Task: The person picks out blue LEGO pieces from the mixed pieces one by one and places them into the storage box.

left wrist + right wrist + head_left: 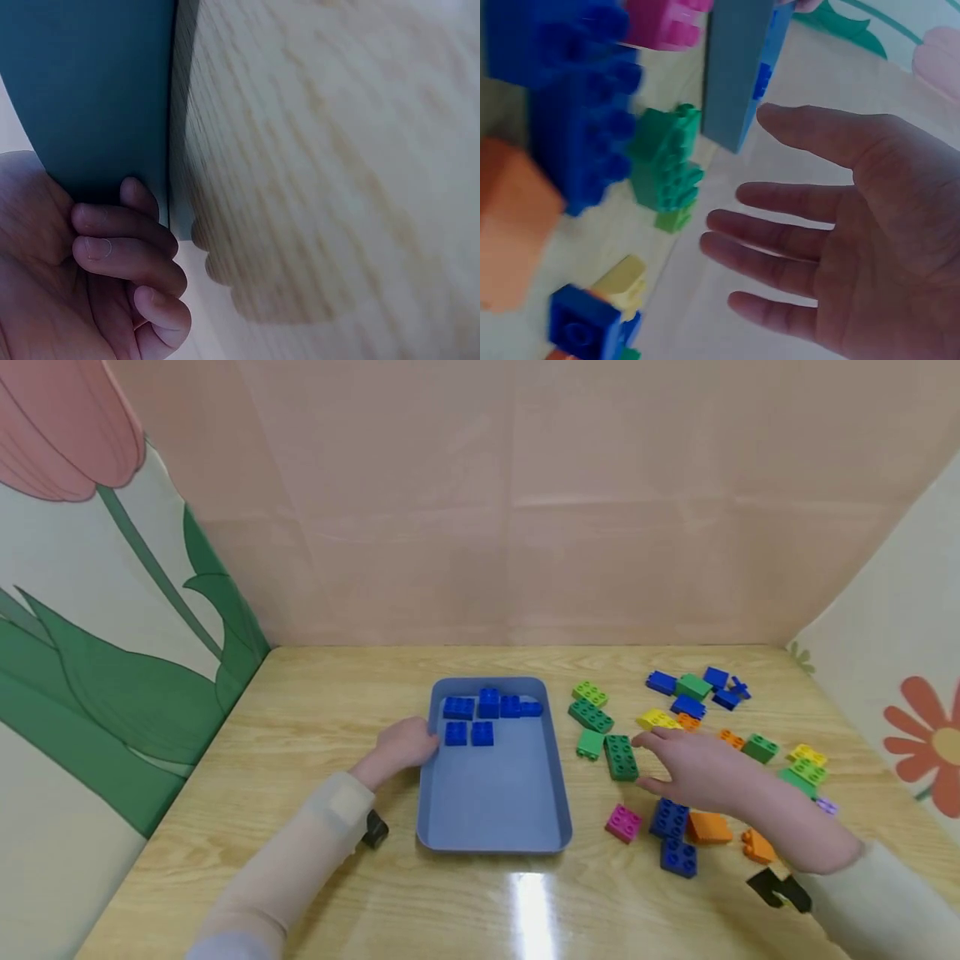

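Observation:
My left hand (pixel 405 744) holds the left wall of a blue-grey plastic tray (pixel 495 802), its fingers curled against the outside in the left wrist view. Inside the tray's far half sit several blue toy bricks (pixel 458 707). To the right, my right hand (pixel 697 768) hovers over loose bricks with fingers spread and nothing held. Nearest its fingertips is a dark green brick (pixel 621 757). Below that hand lie two dark blue bricks (pixel 678 857), a magenta brick (pixel 623 823) and an orange brick (pixel 709 827). The right palm and forearm hide part of the pile.
At the back right several blue bricks (pixel 662 682) lie around a green brick (pixel 693 686). Yellow, orange, lime and purple pieces (pixel 827 806) spread toward the right edge. More green bricks (pixel 591 716) lie just right of the tray. A pink cloth wall (pixel 510 527) stands behind the wooden table (pixel 337 685).

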Demonstrator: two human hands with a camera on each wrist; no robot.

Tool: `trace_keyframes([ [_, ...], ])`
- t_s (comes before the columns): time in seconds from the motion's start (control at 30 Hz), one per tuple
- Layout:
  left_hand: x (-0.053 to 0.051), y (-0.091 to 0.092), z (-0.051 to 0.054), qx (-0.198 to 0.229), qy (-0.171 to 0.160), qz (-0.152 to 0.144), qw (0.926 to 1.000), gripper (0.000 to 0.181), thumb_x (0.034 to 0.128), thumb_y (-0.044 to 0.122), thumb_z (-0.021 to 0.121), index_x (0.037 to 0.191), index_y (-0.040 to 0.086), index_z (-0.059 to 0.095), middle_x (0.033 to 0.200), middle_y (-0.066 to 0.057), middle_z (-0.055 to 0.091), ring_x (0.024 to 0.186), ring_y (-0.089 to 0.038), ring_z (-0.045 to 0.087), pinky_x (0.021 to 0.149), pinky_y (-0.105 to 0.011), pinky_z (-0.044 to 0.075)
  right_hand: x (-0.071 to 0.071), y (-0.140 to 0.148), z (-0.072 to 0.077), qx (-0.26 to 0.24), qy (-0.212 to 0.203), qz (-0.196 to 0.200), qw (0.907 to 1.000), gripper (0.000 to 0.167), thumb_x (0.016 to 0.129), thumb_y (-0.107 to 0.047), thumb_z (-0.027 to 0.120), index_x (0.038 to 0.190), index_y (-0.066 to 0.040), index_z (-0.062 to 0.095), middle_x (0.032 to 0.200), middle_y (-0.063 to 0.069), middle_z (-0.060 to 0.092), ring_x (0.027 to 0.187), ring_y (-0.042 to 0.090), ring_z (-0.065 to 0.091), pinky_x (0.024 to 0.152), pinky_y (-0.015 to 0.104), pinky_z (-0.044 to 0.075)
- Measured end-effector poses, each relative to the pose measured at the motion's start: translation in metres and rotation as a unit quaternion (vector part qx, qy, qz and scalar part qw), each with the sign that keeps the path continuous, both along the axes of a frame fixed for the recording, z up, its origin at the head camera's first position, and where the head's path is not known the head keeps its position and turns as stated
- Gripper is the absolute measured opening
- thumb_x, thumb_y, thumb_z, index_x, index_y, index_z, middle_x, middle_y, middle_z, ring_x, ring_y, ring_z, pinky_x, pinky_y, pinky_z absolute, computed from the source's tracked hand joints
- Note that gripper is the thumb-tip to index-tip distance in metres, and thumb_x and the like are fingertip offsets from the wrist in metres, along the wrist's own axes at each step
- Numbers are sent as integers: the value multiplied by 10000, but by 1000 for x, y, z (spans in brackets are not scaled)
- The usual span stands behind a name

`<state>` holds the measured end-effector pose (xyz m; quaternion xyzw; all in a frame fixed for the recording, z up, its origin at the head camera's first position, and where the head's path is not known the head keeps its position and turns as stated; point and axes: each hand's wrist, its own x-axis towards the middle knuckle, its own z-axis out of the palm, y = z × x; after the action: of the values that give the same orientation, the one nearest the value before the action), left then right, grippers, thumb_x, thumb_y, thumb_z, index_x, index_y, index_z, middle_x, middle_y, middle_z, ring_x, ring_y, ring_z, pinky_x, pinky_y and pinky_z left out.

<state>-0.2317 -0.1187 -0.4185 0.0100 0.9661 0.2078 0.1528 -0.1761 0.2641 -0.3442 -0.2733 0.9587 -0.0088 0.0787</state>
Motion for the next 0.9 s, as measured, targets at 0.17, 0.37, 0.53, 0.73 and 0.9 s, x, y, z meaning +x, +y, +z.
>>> trace_keyframes([
  [0.17,0,0,1,31,-12,-6,10000,331,995,241,477,705,101,554,606,-16,499,522,-151,466,489,-270,358,12,13,-9,142,-380,-376,9985,659,850,-498,694,1269,-6,565,1223,261,577,948,384,632,725,520,523],
  [0.37,0,0,0,-12,33,1,10000,329,992,246,482,702,107,548,607,-15,499,523,-153,465,486,-276,358,19,18,-24,301,-680,-486,9960,778,806,-601,679,1286,-2,551,1221,275,565,988,410,614,759,553,507],
  [0.53,-1,1,-2,-59,72,-8,10000,340,994,244,485,687,108,539,600,-15,491,520,-155,462,482,-282,354,20,18,-32,392,-929,-616,9930,793,797,-605,686,1286,3,546,1231,310,545,1025,449,590,800,588,478],
  [0.73,-2,1,-3,-48,58,-53,10000,342,998,248,475,695,107,544,602,-16,494,522,-155,467,484,-279,357,18,17,-37,379,-1099,-761,9903,778,802,-581,696,1259,31,546,1221,345,528,1012,454,591,813,592,473],
  [0.9,-1,0,-2,-19,56,-48,10000,338,998,249,477,703,102,549,609,-21,500,526,-158,471,487,-278,360,17,15,-39,470,-998,-712,9913,751,797,-557,716,1230,36,562,1176,322,556,958,407,612,783,561,496],
])
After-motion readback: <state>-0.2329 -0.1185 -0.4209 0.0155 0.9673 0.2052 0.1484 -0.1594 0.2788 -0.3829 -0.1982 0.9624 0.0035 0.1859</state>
